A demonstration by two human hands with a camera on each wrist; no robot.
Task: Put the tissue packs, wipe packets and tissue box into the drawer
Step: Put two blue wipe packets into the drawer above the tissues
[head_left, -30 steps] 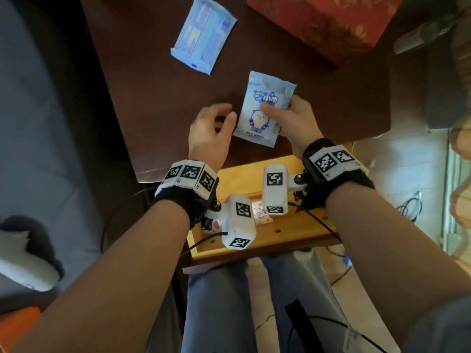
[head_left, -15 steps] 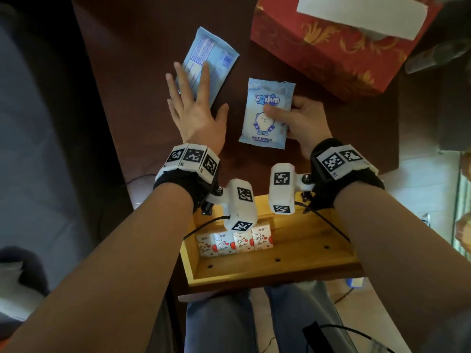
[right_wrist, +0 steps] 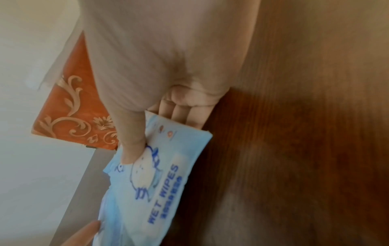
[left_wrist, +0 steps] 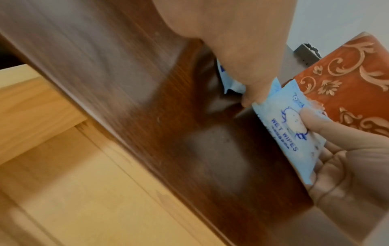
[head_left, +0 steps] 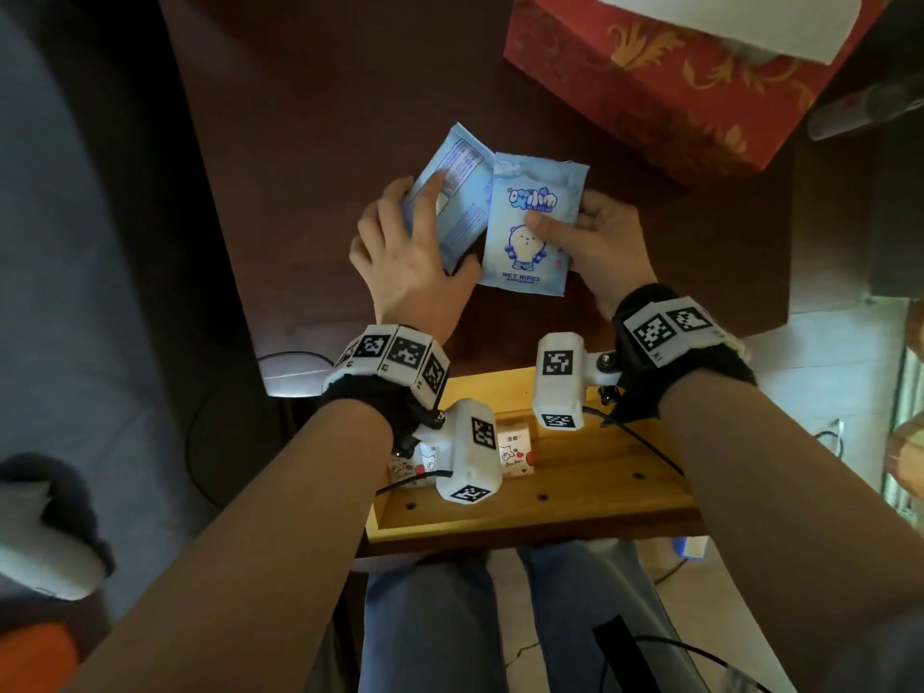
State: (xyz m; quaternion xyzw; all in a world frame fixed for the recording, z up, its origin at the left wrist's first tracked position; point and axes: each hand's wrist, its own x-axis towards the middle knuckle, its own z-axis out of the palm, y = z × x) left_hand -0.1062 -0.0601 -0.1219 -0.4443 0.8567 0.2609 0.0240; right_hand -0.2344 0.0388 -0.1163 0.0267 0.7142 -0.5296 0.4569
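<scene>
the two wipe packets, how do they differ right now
The right packet shows its front, with a cartoon and "WET WIPES"; the left packet shows its printed back. The right hand pinches the right packet; the left hand holds the left packet. The right packet's edge overlaps the left packet's. Both are light blue, above the table.

Bare dark tabletop (head_left: 310, 142) lay open to the left of and beyond the two wet-wipe packets (head_left: 530, 227), wide enough for a hand to pass. On the far right the red tissue box (head_left: 650, 82) blocked that corner. Below the table's near edge the wooden drawer (head_left: 575, 512) stood open; tissue packs (head_left: 515, 450) filled its left back part, while its right part and front strip showed bare wood.
</scene>
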